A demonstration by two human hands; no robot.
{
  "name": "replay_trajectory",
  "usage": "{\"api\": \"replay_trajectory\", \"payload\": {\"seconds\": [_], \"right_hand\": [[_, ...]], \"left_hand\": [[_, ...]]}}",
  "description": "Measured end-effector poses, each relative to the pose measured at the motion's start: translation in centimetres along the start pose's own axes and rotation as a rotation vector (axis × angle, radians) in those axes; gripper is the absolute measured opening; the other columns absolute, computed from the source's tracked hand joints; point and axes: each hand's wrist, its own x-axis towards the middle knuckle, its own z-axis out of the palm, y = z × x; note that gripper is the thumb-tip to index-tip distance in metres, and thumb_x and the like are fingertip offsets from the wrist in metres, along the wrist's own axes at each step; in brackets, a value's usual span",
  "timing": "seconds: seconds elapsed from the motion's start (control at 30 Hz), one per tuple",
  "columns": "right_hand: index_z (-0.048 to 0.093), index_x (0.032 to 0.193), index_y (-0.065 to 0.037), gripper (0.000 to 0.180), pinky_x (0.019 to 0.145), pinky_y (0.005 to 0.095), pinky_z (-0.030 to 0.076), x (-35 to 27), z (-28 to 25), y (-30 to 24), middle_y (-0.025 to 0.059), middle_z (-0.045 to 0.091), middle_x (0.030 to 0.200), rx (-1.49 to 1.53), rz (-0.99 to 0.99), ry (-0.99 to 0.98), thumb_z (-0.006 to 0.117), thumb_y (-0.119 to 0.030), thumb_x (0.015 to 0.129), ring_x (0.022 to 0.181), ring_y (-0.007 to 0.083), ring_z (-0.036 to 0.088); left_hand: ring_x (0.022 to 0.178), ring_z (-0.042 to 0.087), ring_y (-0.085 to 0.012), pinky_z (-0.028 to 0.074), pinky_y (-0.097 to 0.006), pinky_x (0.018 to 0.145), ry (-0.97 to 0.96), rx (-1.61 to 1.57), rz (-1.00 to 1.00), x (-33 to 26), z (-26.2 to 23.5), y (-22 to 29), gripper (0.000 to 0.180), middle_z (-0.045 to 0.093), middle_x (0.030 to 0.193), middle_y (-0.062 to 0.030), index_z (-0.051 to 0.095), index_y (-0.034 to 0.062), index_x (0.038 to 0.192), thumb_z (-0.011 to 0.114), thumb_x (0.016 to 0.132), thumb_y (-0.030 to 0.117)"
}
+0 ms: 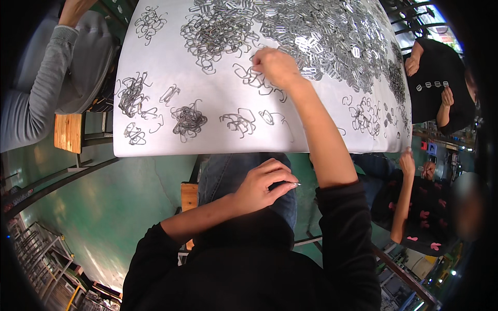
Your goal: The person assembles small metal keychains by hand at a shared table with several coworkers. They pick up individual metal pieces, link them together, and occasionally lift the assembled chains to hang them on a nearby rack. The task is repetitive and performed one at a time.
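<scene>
My left hand (262, 184) is above my lap, just off the table's front edge. Its thumb and fingers pinch a small shiny metal piece, mostly hidden, with only a bit showing at the fingertips. Over the white table (171, 57) reaches my right hand (277, 67), its fingers curled together and pointing down. It is at a loose cluster of bent wire pieces (249, 76); whether it grips one is hidden. Beyond it lies a large heap of flat, slotted metal buckles (332, 44). A dense pile of bent wire pieces (212, 39) borders that heap on the left.
Smaller wire piles (189, 122) lie along the table's front. A person in grey sleeves (46, 93) sits at the left. At the right, one person in black (441, 72) holds a row of linked buckles, and another in a patterned top (410, 207) reaches to the table edge.
</scene>
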Motion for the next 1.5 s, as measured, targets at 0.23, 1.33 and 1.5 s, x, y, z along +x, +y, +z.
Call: {"api": "replay_trajectory", "payload": {"seconds": [0.23, 1.33, 1.5], "right_hand": [[0.057, 0.104, -0.005, 0.019, 0.08, 0.0428, 0.047, -3.5, -0.5, 0.5, 0.0169, 0.062, 0.098, 0.213, 0.175, 0.124, 0.056, -0.004, 0.084, 0.092, 0.0331, 0.061], [0.061, 0.094, 0.005, 0.009, 0.068, 0.0256, 0.055, -31.1, -5.0, -8.8, 0.0112, 0.065, 0.084, 1.306, 0.665, 1.096, 0.063, 0.004, 0.085, 0.072, 0.0143, 0.065], [0.061, 0.094, 0.005, 0.01, 0.068, 0.0254, 0.056, -31.5, -4.5, -8.4, 0.0105, 0.065, 0.084, 1.285, 0.671, 1.078, 0.064, 0.005, 0.085, 0.072, 0.0135, 0.065]], "left_hand": [[0.078, 0.059, -0.0189, 0.049, -0.03, 0.067, -0.004, -0.021, -0.049, 0.2, 0.5, 0.9, 0.012, 0.063, 0.086, -0.0058, 0.067, 0.0037, 0.091, 0.069, 0.079, 0.003], [0.078, 0.061, -0.0204, 0.05, -0.031, 0.067, 0.077, 0.801, 0.213, 14.1, -0.6, -5.4, 0.02, 0.065, 0.094, -0.0097, 0.066, 0.0056, 0.102, 0.065, 0.081, 0.006], [0.086, 0.061, -0.0238, 0.049, -0.034, 0.077, -0.29, 1.001, 0.044, 21.1, -3.5, -8.8, 0.022, 0.063, 0.093, -0.0097, 0.066, 0.005, 0.098, 0.067, 0.077, 0.007]]}}
